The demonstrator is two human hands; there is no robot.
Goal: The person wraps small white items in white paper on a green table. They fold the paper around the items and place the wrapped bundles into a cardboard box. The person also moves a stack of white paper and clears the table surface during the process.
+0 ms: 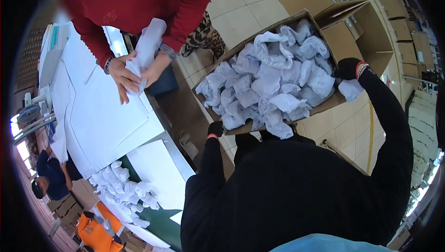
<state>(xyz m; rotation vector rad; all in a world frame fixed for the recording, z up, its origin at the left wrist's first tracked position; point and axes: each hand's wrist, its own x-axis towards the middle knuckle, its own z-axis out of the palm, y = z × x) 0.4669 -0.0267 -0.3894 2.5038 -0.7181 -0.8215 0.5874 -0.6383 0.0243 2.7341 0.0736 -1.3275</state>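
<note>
Left hand (215, 129) grips the carton (323, 107) ahead; what right hand (348, 69) grips, I can't tell; even support seems best.

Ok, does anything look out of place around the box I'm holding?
Yes: one white wrapped packet sits outside the open brown cardboard box, by your black-gloved right hand; I can't tell whether you're gripping it. A second white packet droops over the near rim, so the box looks overfull.

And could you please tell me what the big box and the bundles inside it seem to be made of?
The box: probably cardboard, matt brown, going by its stiff, thin walls. The bundles: likely thin paper, whitish and dull, going by their crumpled folds.
</note>
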